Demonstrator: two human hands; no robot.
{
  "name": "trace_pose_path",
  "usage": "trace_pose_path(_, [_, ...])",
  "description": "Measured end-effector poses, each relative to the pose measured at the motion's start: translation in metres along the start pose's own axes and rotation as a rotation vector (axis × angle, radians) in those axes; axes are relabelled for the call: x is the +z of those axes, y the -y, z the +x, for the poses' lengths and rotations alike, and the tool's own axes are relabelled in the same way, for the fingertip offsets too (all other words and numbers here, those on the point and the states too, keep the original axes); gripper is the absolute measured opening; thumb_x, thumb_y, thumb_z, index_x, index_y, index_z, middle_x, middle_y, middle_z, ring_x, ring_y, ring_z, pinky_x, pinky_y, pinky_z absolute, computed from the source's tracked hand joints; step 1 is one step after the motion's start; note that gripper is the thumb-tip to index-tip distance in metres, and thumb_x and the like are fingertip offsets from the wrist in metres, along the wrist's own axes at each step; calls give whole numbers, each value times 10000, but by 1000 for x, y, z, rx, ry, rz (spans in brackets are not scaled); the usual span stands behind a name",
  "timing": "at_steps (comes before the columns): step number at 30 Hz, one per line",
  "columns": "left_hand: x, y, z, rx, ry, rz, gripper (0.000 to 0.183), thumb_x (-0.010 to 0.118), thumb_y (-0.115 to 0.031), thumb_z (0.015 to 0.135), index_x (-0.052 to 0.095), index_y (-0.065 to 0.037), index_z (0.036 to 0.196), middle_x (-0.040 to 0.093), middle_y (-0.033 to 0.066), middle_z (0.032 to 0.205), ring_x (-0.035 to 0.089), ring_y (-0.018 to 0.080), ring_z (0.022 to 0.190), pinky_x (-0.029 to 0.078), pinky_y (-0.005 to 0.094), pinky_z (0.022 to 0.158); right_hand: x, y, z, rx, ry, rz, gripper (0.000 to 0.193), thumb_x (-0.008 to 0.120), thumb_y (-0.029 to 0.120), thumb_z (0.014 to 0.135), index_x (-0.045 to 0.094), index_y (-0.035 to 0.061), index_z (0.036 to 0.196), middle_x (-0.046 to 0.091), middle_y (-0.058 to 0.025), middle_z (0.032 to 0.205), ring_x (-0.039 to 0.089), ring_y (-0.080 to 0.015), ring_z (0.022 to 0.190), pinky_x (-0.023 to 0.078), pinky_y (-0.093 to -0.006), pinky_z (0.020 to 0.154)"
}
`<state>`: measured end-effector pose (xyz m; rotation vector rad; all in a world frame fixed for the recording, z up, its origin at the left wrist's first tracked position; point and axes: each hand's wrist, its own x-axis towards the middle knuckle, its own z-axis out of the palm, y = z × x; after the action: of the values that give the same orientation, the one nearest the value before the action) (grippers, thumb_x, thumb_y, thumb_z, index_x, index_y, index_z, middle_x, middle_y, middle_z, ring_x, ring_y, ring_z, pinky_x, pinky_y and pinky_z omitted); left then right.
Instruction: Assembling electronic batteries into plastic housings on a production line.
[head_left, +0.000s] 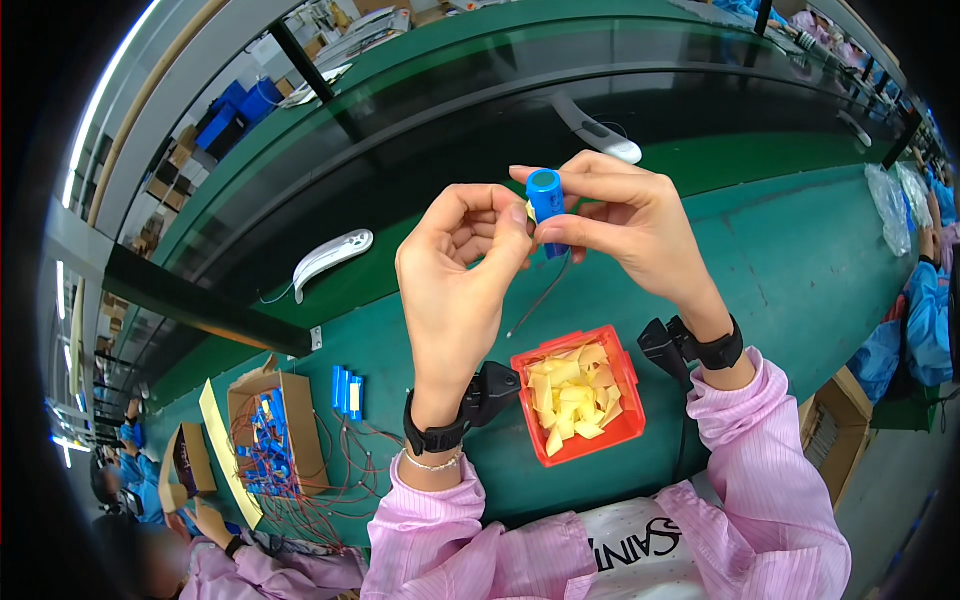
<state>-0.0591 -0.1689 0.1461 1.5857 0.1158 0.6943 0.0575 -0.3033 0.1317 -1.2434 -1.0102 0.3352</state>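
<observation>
A blue cylindrical battery cell (547, 190) with a green end is held upright between the fingers and thumb of my right hand (625, 215). Thin wires hang from its lower end. Beside it, my left hand (462, 250) pinches a small piece of yellow tape, which touches or nearly touches the cell's left side; most of the piece is hidden by my fingertips. Below my hands on the green table stands a red bin (628, 425) filled with pale yellow pieces (575, 395).
Left of my hands, several blue cells (347, 392) lie together near a cardboard box (305, 430) of wired blue cells. Loose wires spread over the green table (770, 260). A dark conveyor belt (430, 130) runs behind. Other people sit at both sides.
</observation>
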Motion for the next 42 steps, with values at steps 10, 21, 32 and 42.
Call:
trace_pose_path(10, [2,-7,-3,8,0,-8,163,662,-69,933,649,64,1027,692,101,898,686,129,794,562,251,727,-2,4,1,-21,12,-92,384,769,105,842,688,38,1211,611,-26,950,610,-78,712,492,-218,600])
trace_pose_path(21, [-6,-3,2,-13,-5,-118,146,638,-95,947,639,40,1005,682,85,896,659,123,787,531,243,725,-3,6,1,84,58,80,400,739,98,868,600,-60,1208,692,-100,967,675,-138,864,553,-264,803])
trace_pose_path(32, [-23,19,16,17,34,40,88,483,-109,988,520,-30,989,644,97,870,622,157,757,505,280,736,-44,10,0,277,10,490,392,621,177,966,564,-61,1272,663,-119,1117,687,-165,894,537,-230,736])
trace_pose_path(42, [-17,22,-4,-121,1015,631,198,578,-111,889,679,2,1017,712,151,823,697,232,741,541,339,685,-105,26,-4,-118,-498,248,331,629,163,967,600,-33,1231,659,-149,1186,657,-197,1028,489,-292,888])
